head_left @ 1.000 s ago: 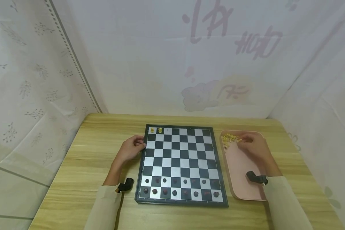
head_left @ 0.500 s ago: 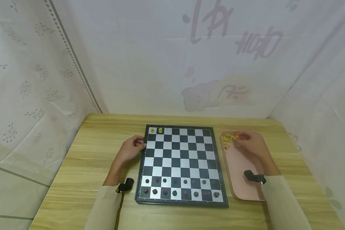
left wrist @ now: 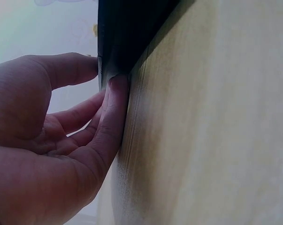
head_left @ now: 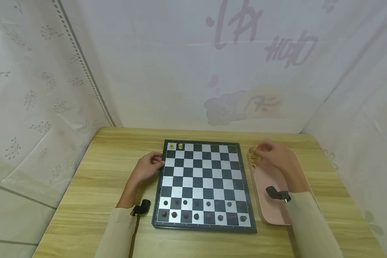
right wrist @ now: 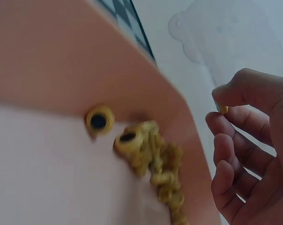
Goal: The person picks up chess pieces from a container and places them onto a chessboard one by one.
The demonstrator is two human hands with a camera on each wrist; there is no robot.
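A black-and-white chessboard [head_left: 202, 168] lies on the wooden table. My left hand [head_left: 147, 166] rests beside it, fingers loosely bent, fingertips touching its left edge; the left wrist view shows them against the board's dark side wall [left wrist: 127, 33]. Over the far end of the pink tray [head_left: 267, 182], my right hand [head_left: 273, 154] pinches a small yellow chess piece [right wrist: 221, 108] between thumb and index finger. Most of that piece is hidden by the fingers, so its kind cannot be told. Below lie several yellow chess pieces [right wrist: 153, 154] heaped along the tray wall.
Two yellow chess pieces, one in the far left corner [head_left: 171, 146] and one beside it [head_left: 180, 146], stand on the board. Several dark chess pieces [head_left: 196, 216] fill its two near rows. Patterned cloth [head_left: 167, 71] hangs behind the table.
My right hand has moved left and away from me, lifting a yellow piece from the heap in the tray. The left hand stays at the board's edge.
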